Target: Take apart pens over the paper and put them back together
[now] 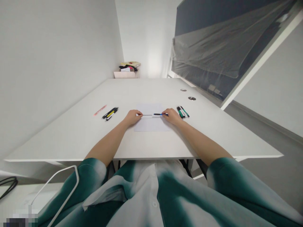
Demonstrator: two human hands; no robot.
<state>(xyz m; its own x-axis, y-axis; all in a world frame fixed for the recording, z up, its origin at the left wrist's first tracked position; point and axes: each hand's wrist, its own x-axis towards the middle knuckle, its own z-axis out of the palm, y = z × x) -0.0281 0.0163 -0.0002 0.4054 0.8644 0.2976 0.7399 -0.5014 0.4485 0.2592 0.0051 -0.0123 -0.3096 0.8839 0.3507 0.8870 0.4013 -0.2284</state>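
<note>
Both of my hands rest over a white sheet of paper (151, 124) on the white table (94, 138). My right hand (172, 116) is closed on a blue and black pen barrel (158, 114). My left hand (133, 117) pinches the end of a thin dark refill (147, 115) that runs from it to the barrel. The refill and the barrel lie in one line between the two hands, just above the paper.
Several dark and yellow pens (110, 113) and a pink pen (100, 110) lie to the left. Green, white and black pens (182, 112) lie to the right. Two round cable holes (191, 98) sit farther back. A box of items (126, 71) stands at the far end.
</note>
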